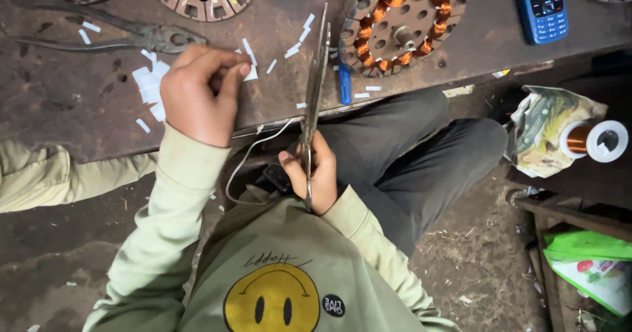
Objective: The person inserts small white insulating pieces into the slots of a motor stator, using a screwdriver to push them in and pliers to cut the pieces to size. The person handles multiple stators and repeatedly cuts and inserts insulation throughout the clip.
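The left hand point(195, 95) is curled over the counter point(79, 114), its fingers pinched on a small white paper strip point(251, 74). The right hand point(315, 174) sits nearer the person's lap, closed around the handles of long scissors point(315, 88), whose blades lie almost shut and point away over the counter edge. More white paper slips point(150, 85) lie just left of the left hand, with pliers point(118, 37) beyond it. Past the scissor tips rests a copper-wound stator point(401, 24), a blue pen point(344, 85) beside it.
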